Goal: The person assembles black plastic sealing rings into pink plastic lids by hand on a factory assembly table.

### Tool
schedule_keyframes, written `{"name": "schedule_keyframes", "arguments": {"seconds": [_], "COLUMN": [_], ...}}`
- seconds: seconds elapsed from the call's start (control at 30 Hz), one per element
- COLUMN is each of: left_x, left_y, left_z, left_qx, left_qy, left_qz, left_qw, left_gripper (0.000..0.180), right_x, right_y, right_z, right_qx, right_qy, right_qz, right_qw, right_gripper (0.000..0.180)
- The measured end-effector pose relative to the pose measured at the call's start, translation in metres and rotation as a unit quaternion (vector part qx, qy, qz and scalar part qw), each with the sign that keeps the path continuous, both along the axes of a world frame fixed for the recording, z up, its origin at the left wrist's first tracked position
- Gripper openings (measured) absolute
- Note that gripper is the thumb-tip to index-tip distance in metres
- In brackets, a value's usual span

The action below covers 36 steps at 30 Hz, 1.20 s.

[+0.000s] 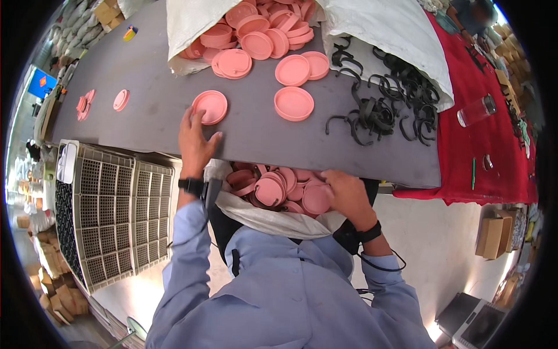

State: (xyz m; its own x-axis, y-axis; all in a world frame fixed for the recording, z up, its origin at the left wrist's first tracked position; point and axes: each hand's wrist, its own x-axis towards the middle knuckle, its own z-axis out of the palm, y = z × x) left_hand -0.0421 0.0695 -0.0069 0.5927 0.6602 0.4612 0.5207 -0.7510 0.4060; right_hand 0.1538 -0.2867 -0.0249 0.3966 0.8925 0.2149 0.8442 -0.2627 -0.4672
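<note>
My left hand point(196, 142) reaches over the table's near edge with its fingers apart, fingertips on the rim of a round pink lid point(211, 108). Nothing is wrapped in its grip. My right hand point(352, 199) is below the table edge, at the right side of an open white sack point(250, 214) in my lap. The sack is full of pink lids point(271, 191). The right fingertips lie against a lid point(317, 199) at the sack's right; whether they grip it is hidden. A shallow pink lid point(293, 104) lies farther right on the table.
A white sack point(192, 35) spills pink lids at the back. Another sack point(444, 87) spills black curved strips point(375, 113) at the right. Small pink pieces point(85, 104) lie at the left. Plastic crates point(110, 203) stand left of me; a clear cup point(476, 110) rests on red cloth.
</note>
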Motion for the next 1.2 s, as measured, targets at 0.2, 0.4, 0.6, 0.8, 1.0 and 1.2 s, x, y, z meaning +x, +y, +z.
{"name": "schedule_keyframes", "arguments": {"seconds": [0.2,0.4,0.6,0.8,1.0,1.2], "left_x": [0.005,0.000,-0.001,0.014,0.032,0.035], "left_y": [0.062,0.042,-0.023,-0.076,-0.122,-0.138], "left_z": [-0.026,-0.015,0.007,0.012,0.017,0.026], "left_qx": [0.086,-0.479,-0.625,-0.675,-0.679,-0.680], "left_qy": [0.048,-0.331,-0.383,-0.390,-0.373,-0.353], "left_qz": [-0.029,-0.047,-0.105,-0.145,-0.126,-0.145], "left_qw": [0.995,0.812,0.672,0.609,0.619,0.626], "left_gripper": [0.045,0.025,0.039,0.041,0.038,0.033], "right_x": [0.055,0.106,0.121,0.094,0.014,-0.009], "right_y": [0.060,0.086,0.110,0.117,0.110,0.102], "right_z": [0.033,0.003,0.015,0.049,0.062,0.053], "right_qx": [0.089,0.053,0.188,0.325,0.262,0.251], "right_qy": [-0.112,-0.276,-0.207,0.085,0.129,0.125], "right_qz": [-0.096,-0.058,-0.076,-0.181,-0.054,-0.045], "right_qw": [0.985,0.958,0.957,0.924,0.955,0.959], "right_gripper": [0.026,0.029,0.025,0.020,0.037,0.042]}}
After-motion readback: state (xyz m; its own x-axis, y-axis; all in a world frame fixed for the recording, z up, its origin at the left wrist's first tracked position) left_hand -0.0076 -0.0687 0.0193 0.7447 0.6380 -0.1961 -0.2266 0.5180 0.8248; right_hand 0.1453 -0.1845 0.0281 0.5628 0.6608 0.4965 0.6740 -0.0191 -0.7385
